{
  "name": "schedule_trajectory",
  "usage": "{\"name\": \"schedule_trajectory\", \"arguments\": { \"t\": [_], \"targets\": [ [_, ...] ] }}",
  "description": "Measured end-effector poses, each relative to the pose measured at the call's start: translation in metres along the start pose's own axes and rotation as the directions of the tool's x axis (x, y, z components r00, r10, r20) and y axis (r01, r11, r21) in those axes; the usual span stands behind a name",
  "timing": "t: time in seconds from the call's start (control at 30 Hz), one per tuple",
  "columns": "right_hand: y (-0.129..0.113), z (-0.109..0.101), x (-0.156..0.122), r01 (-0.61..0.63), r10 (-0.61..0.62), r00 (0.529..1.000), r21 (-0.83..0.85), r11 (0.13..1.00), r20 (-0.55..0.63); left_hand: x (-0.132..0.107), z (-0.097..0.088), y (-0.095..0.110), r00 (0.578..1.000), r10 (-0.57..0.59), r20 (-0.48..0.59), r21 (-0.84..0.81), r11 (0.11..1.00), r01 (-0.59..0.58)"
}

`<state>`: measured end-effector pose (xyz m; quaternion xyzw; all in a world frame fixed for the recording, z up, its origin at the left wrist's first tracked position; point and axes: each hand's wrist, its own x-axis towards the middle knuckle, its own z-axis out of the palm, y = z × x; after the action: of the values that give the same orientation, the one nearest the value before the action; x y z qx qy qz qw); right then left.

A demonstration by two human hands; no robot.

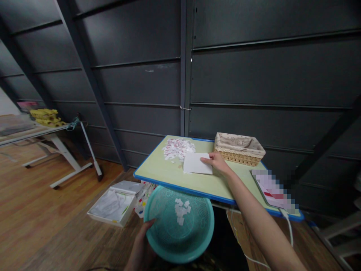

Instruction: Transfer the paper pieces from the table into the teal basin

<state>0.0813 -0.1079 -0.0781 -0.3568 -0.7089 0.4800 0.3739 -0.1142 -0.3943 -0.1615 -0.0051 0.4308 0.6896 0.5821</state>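
Observation:
My left hand point(145, 235) grips the left rim of a teal plastic basin point(194, 229), its thumb over the edge and its other fingers hidden underneath. Several small white paper scraps point(180, 212) lie inside the basin, which sits just below the table's front edge. Over the tabletop, my right hand point(216, 162) pinches the right side of a flat white card point(194, 163). Close to the card's far left corner spreads a heap of torn white and pinkish paper bits point(178, 148).
On the yellow-green table point(158, 169) with blue edging stand a cloth-lined wicker basket point(239, 148) and a tablet-like device point(270, 190) with a white cable. An open white box point(113, 207) lies on the floor at left. A dark panelled wall point(141, 82) rises behind.

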Motion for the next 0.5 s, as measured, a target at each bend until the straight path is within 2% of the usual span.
{"name": "schedule_trajectory", "arguments": {
  "t": [0.17, 0.3, 0.37, 0.5],
  "targets": [
    [-0.006, -0.008, -0.002, -0.021, 0.024, 0.998, 0.061, 0.998, -0.051, 0.003, -0.001, -0.003, 0.999, 0.032, -0.012, 0.049, 0.998, -0.032],
    [-0.008, -0.020, -0.003, -0.070, 0.076, 0.993, 0.074, 0.995, -0.088, -0.003, 0.007, 0.000, 0.998, 0.049, -0.030, 0.032, 0.998, -0.049],
    [-0.006, -0.024, -0.002, -0.094, 0.102, 0.989, 0.074, 0.993, -0.104, -0.006, 0.011, 0.003, 1.000, 0.020, -0.023, 0.020, 1.000, -0.020],
    [0.001, -0.025, 0.001, -0.133, 0.136, 0.989, 0.054, 0.990, -0.059, -0.009, 0.016, 0.007, 0.998, 0.002, -0.055, 0.003, 1.000, -0.002]
  ]
}}
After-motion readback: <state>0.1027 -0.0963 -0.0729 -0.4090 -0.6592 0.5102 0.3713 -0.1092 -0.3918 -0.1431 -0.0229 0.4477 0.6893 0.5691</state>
